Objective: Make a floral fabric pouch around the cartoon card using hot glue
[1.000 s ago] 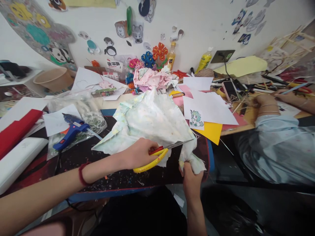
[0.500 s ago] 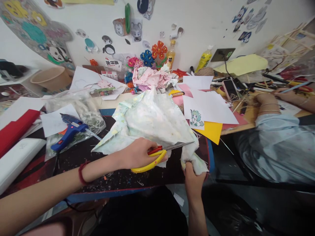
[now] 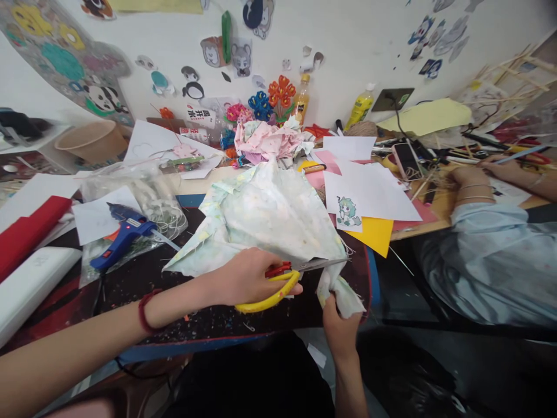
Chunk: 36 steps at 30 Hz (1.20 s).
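My left hand (image 3: 243, 276) is closed around the handles of yellow and red scissors (image 3: 278, 281). Their blades point right along the lower edge of a pale floral cloth (image 3: 270, 215) spread over a dark mat (image 3: 209, 313). My right hand (image 3: 337, 325) pinches the cloth's lower right corner just past the blade tips and holds it taut. The blades look nearly closed on the cloth's edge.
A blue glue gun (image 3: 124, 235) lies on a plastic bag to the left, beside a red folder (image 3: 26, 232) and a white box (image 3: 30, 281). White and yellow paper (image 3: 369, 197) lies to the right. Another person's sleeve (image 3: 491, 261) rests at the right. Pink cloth (image 3: 267, 142) and bottles stand behind.
The scissors have slid slightly right along the cloth edge and the blades have closed a little. My right hand shifted a bit with the corner.
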Each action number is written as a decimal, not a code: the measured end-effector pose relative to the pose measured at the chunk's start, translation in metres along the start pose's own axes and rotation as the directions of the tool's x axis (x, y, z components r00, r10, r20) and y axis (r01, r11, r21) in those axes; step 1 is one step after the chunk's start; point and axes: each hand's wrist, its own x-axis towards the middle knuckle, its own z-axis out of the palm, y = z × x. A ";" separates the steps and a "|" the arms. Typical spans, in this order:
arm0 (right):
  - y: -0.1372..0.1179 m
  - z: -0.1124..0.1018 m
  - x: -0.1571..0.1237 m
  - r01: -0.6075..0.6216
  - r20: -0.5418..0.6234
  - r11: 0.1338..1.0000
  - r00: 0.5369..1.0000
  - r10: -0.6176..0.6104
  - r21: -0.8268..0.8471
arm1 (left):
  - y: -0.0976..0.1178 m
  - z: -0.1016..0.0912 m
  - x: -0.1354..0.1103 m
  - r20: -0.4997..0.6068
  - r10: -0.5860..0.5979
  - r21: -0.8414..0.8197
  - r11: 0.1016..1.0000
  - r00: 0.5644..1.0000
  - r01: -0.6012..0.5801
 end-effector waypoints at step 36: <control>-0.022 -0.007 0.006 0.565 0.307 0.825 0.780 -0.545 0.030 | 0.005 0.009 0.002 -0.121 0.053 0.254 0.967 0.991 -0.021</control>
